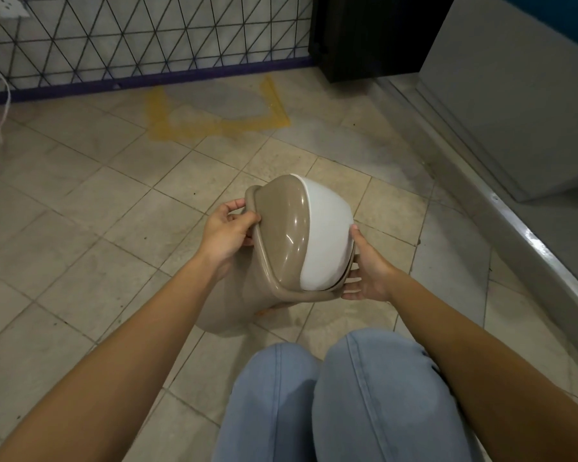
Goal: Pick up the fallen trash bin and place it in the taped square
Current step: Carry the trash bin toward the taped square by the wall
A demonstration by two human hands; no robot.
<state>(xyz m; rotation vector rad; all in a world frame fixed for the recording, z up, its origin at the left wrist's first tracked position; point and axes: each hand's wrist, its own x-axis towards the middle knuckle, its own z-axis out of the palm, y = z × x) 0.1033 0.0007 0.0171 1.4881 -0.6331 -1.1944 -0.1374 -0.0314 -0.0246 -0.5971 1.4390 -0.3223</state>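
Floor [80,201] beige tile | taped square [214,111] yellow, by wire fence [131,38]

An indoor utility corner, perhaps of a home or shop; worn beige floor tiles [90,201]; a wire mesh panel [141,38] against the wall; yellow tape [214,125] marking the floor; a raised metal door threshold [528,241].
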